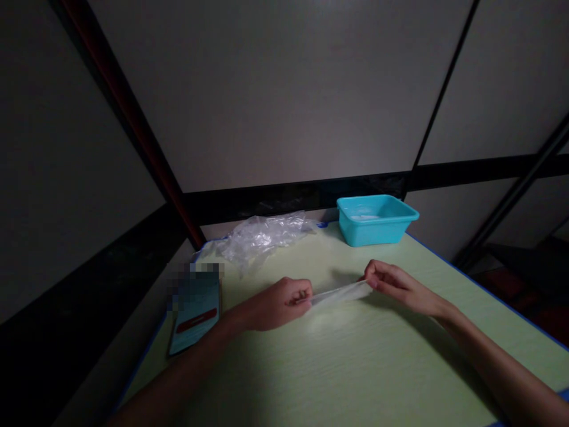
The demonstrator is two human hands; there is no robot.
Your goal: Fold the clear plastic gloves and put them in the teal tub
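Stretched between my two hands is a thin, whitish, see-through piece that looks like a small plastic bag (340, 293), held a little above the table. My left hand (280, 302) pinches its left end between thumb and curled fingers. At the other end, my right hand (395, 286) grips the upper corner with thumb and fingertips. The bag's lower edge hangs slightly loose. Whether anything is inside it I cannot tell.
A crumpled clear plastic bag (267, 234) lies at the back of the pale green table (355, 367). Right of it stands a turquoise basin (377, 231) with something whitish inside. A phone (198, 320) rests by the left edge. Panelled doors (288, 89) rise behind the table.
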